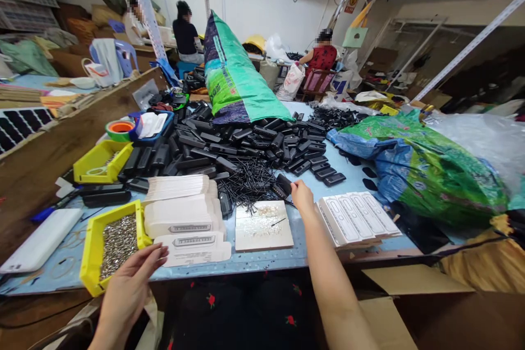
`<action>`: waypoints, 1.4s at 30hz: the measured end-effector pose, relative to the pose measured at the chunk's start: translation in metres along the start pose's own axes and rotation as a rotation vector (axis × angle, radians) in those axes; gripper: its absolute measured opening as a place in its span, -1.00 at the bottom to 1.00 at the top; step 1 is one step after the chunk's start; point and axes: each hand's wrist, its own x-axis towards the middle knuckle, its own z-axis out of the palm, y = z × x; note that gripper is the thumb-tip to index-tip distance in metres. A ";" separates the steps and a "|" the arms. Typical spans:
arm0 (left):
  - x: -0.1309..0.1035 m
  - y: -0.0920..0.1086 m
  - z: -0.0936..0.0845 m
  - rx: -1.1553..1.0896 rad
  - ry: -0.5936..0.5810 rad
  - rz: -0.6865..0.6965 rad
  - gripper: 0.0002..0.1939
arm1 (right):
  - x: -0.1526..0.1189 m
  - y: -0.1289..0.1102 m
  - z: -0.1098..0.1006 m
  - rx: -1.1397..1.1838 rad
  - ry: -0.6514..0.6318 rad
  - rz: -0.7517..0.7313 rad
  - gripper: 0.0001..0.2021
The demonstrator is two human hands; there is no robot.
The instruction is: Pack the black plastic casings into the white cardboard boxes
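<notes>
My right hand [302, 197] is closed on the end of a black plastic piece [283, 186], beside a heap of thin black sticks [250, 180]. Below it lies a pale board [263, 227] with small shiny bits and one black stick. My left hand [141, 268] hovers by the lower edge of the white printed cards [197, 248], fingers bent and near each other; whether they touch a card is unclear. Left of the cards stands a yellow bin [88, 262] of small metal parts. Folded printed boxes [355, 219] sit to the right of my right arm.
Many black plastic pieces [221, 149] are piled behind. A green sack [246, 82] rises over them; another sack [435, 158] lies at right. A second yellow bin [92, 169], tape rolls [121, 128] and a white case [45, 240] are at left. Several people sit farther back.
</notes>
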 end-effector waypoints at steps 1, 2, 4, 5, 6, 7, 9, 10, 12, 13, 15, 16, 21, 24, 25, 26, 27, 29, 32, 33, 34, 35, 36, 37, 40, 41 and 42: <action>-0.004 -0.006 0.013 -0.048 -0.049 -0.009 -0.49 | -0.015 0.006 -0.002 0.045 0.016 0.023 -0.81; -0.008 -0.011 0.026 -0.078 -0.097 -0.021 -0.50 | -0.031 0.011 -0.003 0.125 0.015 0.043 -0.75; -0.017 -0.018 0.053 -0.086 -0.204 -0.052 -0.53 | -0.063 0.018 0.001 0.456 -0.091 0.104 -0.65; -0.023 -0.021 0.065 -0.075 -0.257 -0.064 -0.55 | -0.077 0.019 0.004 0.690 -0.187 0.153 -0.61; -0.028 -0.023 0.077 -0.061 -0.310 -0.068 -0.57 | -0.090 0.018 0.008 0.926 -0.283 0.208 -0.59; -0.032 -0.024 0.088 -0.046 -0.364 -0.068 -0.60 | -0.101 0.014 0.013 1.124 -0.359 0.261 -0.59; -0.040 -0.027 0.105 -0.028 -0.465 -0.063 -0.65 | -0.119 0.000 0.020 1.307 -0.459 0.312 -0.63; -0.043 -0.028 0.111 -0.024 -0.507 -0.057 -0.67 | -0.125 -0.009 0.022 1.322 -0.489 0.289 -0.67; -0.047 -0.029 0.120 -0.019 -0.563 -0.038 -0.70 | -0.136 -0.032 0.024 1.331 -0.549 0.178 -0.70; -0.048 -0.030 0.122 -0.021 -0.575 -0.028 -0.71 | -0.140 -0.044 0.024 1.349 -0.566 0.116 -0.69; -0.051 -0.031 0.124 -0.044 -0.567 -0.012 -0.70 | -0.148 -0.064 0.024 1.415 -0.522 0.034 -0.64; -0.052 -0.031 0.125 -0.069 -0.552 -0.011 -0.69 | -0.151 -0.072 0.024 1.455 -0.486 0.026 -0.65; -0.059 -0.031 0.126 -0.172 -0.506 -0.028 -0.63 | -0.163 -0.088 0.034 1.524 -0.385 0.081 -0.76; -0.062 -0.029 0.128 -0.195 -0.502 -0.043 -0.61 | -0.167 -0.088 0.037 1.573 -0.272 0.111 -0.76; -0.063 -0.029 0.128 -0.206 -0.502 -0.049 -0.60 | -0.167 -0.088 0.037 1.590 -0.235 0.129 -0.79; -0.063 -0.028 0.129 -0.218 -0.502 -0.055 -0.60 | -0.168 -0.088 0.038 1.602 -0.211 0.149 -0.82; -0.064 -0.028 0.130 -0.231 -0.501 -0.059 -0.60 | -0.168 -0.087 0.038 1.612 -0.201 0.170 -0.83; -0.066 -0.029 0.132 -0.260 -0.487 -0.063 -0.60 | -0.168 -0.087 0.038 1.629 -0.195 0.208 -0.84; -0.068 -0.033 0.133 -0.277 -0.470 -0.051 -0.61 | -0.167 -0.084 0.039 1.643 -0.170 0.253 -0.83; -0.069 -0.035 0.133 -0.271 -0.469 -0.041 -0.61 | -0.167 -0.082 0.040 1.641 -0.163 0.269 -0.83; -0.069 -0.037 0.133 -0.257 -0.471 -0.029 -0.61 | -0.167 -0.081 0.041 1.638 -0.161 0.284 -0.83; -0.069 -0.039 0.132 -0.239 -0.471 -0.014 -0.62 | -0.167 -0.079 0.042 1.636 -0.163 0.298 -0.82; -0.070 -0.042 0.131 -0.217 -0.464 0.002 -0.62 | -0.168 -0.078 0.044 1.635 -0.167 0.309 -0.82; -0.070 -0.044 0.130 -0.193 -0.453 0.017 -0.63 | -0.169 -0.076 0.046 1.633 -0.171 0.316 -0.82; -0.071 -0.048 0.127 -0.129 -0.404 0.047 -0.63 | -0.172 -0.074 0.051 1.622 -0.169 0.329 -0.82; -0.072 -0.049 0.127 -0.120 -0.387 0.055 -0.63 | -0.172 -0.073 0.053 1.622 -0.160 0.335 -0.82; -0.072 -0.049 0.128 -0.116 -0.373 0.065 -0.62 | -0.172 -0.072 0.054 1.627 -0.149 0.348 -0.82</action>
